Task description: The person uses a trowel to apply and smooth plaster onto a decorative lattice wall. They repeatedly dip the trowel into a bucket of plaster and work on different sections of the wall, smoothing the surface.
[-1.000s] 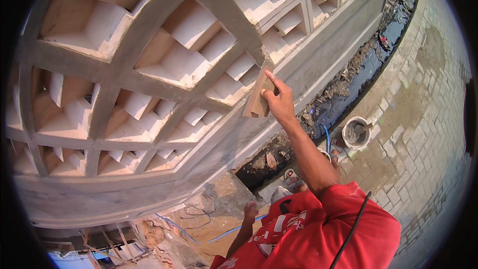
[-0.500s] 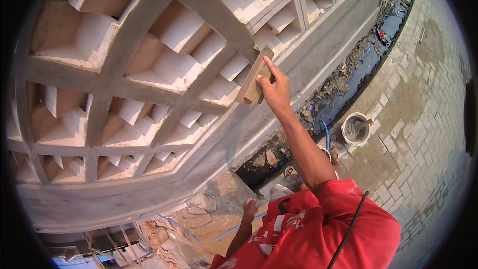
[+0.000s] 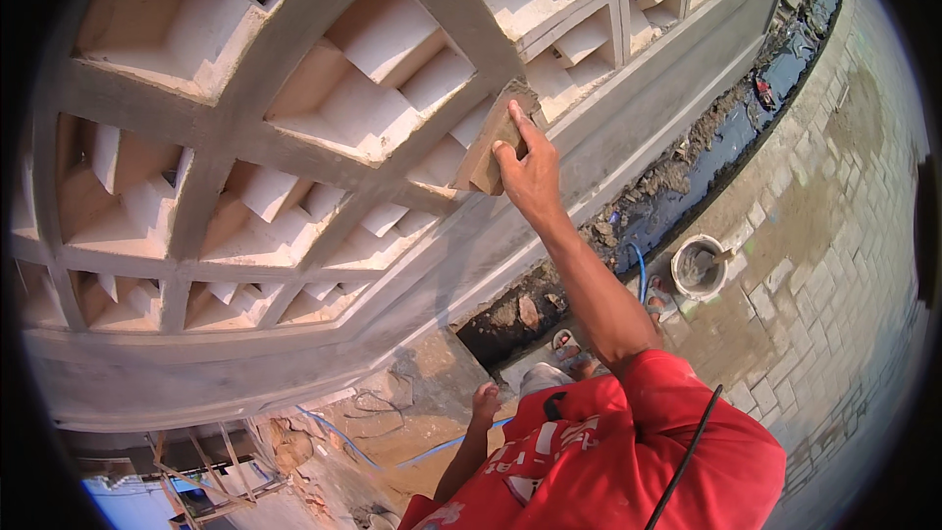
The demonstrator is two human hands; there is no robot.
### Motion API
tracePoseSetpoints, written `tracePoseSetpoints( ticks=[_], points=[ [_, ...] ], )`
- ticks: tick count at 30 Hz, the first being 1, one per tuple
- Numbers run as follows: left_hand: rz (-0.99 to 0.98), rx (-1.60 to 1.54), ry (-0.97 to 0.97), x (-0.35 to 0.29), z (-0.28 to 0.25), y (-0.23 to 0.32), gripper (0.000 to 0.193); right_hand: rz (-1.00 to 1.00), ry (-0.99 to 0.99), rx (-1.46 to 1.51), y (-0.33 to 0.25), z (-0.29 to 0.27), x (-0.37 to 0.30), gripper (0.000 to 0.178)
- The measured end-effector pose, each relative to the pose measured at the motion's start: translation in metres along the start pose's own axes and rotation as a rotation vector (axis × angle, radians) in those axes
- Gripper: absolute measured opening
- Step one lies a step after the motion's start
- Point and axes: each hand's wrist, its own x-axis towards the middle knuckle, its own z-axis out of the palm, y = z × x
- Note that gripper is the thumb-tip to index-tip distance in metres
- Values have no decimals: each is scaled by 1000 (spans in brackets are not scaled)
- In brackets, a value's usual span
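My right hand (image 3: 531,167) grips a flat wooden plastering float (image 3: 497,140), its thumb and a finger showing along the near side. The float is held up against a rib of the grey lattice wall (image 3: 235,123), at the wall's right part, covering part of a pale opening. Whether its whole face touches the rib is hidden. Down by the red shirt, my left hand (image 3: 484,400) hangs low with curled fingers and nothing visible in it. It is apart from the wall.
A trench with dark water (image 3: 721,132) and rubble runs along the wall foot. On the paving (image 3: 814,304) stands a white bucket (image 3: 700,267) with grey mix and a handled tool. A blue hose (image 3: 432,452) lies on the ground. Wooden poles (image 3: 211,476) stand at lower left.
My right hand and the float have shifted slightly left along the lattice. The view has moved a little, so the wall sits further up and right. My left hand stays low.
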Motion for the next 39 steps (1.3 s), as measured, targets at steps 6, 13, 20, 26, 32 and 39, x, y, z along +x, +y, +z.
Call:
tracePoseSetpoints(
  ticks=[6,13,20,26,32,39],
  points=[
    [-87,24,-8,0,4,-10,27,-86,-53,-32,21,-25,-15,50],
    [-75,-145,-4,8,8,-3,28,-115,-141,-240,11,-15,-10,49],
    [-78,-35,-5,6,12,-7,25,-148,-120,-179,-14,-31,18,50],
    [-130,-46,25,8,8,-4,28,-152,-336,-494,30,-36,-24,49],
    [-110,-100,28,11,4,-8,31,663,-269,823,39,-86,-26,60],
    [-102,-118,49,7,13,-3,26,590,-200,919,33,-65,-23,58]
  ],
)
